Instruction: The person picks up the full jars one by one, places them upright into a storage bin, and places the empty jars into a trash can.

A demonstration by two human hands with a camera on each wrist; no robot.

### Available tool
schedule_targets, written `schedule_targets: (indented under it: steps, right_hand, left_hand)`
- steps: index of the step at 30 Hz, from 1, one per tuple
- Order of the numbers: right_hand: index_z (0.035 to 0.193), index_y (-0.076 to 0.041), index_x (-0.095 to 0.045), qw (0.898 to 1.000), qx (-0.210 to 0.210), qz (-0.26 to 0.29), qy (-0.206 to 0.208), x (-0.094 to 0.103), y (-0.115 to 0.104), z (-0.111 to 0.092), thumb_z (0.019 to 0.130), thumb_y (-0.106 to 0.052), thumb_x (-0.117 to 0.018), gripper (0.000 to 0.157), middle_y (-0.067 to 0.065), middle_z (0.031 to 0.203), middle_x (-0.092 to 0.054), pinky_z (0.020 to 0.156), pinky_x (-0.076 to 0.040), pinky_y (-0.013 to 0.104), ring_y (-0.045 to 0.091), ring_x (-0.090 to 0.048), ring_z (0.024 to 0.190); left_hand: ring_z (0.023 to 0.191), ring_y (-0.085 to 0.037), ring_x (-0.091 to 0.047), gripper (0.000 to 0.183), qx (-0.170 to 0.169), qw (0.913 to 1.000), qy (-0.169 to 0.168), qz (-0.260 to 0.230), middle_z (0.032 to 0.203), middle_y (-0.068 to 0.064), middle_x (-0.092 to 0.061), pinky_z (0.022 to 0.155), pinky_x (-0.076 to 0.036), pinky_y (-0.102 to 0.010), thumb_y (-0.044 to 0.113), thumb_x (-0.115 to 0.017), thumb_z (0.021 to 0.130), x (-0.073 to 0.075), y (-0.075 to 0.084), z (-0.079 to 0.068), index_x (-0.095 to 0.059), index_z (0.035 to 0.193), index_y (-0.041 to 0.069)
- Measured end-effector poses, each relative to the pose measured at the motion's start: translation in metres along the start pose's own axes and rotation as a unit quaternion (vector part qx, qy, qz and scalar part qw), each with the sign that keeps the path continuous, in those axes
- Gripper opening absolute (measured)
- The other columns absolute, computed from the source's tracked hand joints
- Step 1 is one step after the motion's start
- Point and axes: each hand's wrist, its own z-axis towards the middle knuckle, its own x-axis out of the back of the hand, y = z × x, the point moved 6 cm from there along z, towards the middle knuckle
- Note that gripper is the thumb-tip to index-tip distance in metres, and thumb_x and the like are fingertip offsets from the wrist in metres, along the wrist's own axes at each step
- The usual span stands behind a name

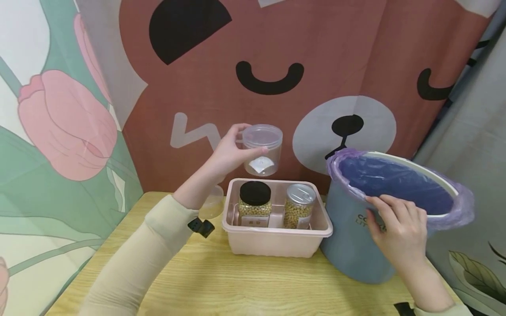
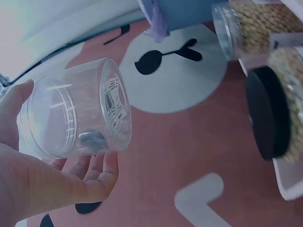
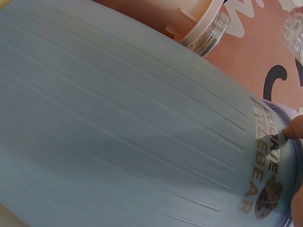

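My left hand holds up a clear plastic jar with a lid on, above the back of a pink basket. A white label shows on the jar's base in the left wrist view, where my fingers lie along its side. At the right, my right hand grips the near rim of a blue-grey trash can. A purple trash bag lines the can and folds over its rim. Only part of that hand appears at the right wrist view's edge.
Inside the basket stand a black-lidded jar and a silver-lidded jar, both holding pale yellow beans or grains. Another clear container stands left of the basket, partly behind my left arm. Printed curtains rise behind the wooden table.
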Motion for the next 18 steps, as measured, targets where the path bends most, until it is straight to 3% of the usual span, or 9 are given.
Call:
schedule_targets:
  steps: [11, 18]
  right_hand:
    - [0.091, -0.003, -0.071, 1.0, -0.003, 0.005, 0.003, 0.001, 0.0, 0.001, 0.085, -0.023, -0.056, 0.025, 0.019, 0.084, -0.063, 0.061, -0.027, 0.054, 0.043, -0.05, 0.071]
    - [0.091, -0.003, -0.07, 1.0, -0.001, 0.007, 0.007, 0.0, -0.001, 0.002, 0.086, -0.023, -0.056, 0.025, 0.019, 0.083, -0.063, 0.061, -0.027, 0.054, 0.043, -0.05, 0.07]
  left_hand:
    - [0.108, -0.017, -0.051, 0.075, -0.029, 0.9977, -0.03, -0.053, 0.119, -0.001, -0.051, 0.089, -0.047, -0.037, 0.038, -0.078, 0.076, -0.046, 0.034, 0.022, -0.037, 0.137, 0.024]
    - [0.11, -0.015, -0.05, 0.076, -0.035, 0.9977, -0.035, -0.046, 0.121, 0.002, -0.05, 0.085, -0.049, -0.03, 0.041, -0.077, 0.076, -0.084, 0.049, 0.033, -0.036, 0.138, 0.026]
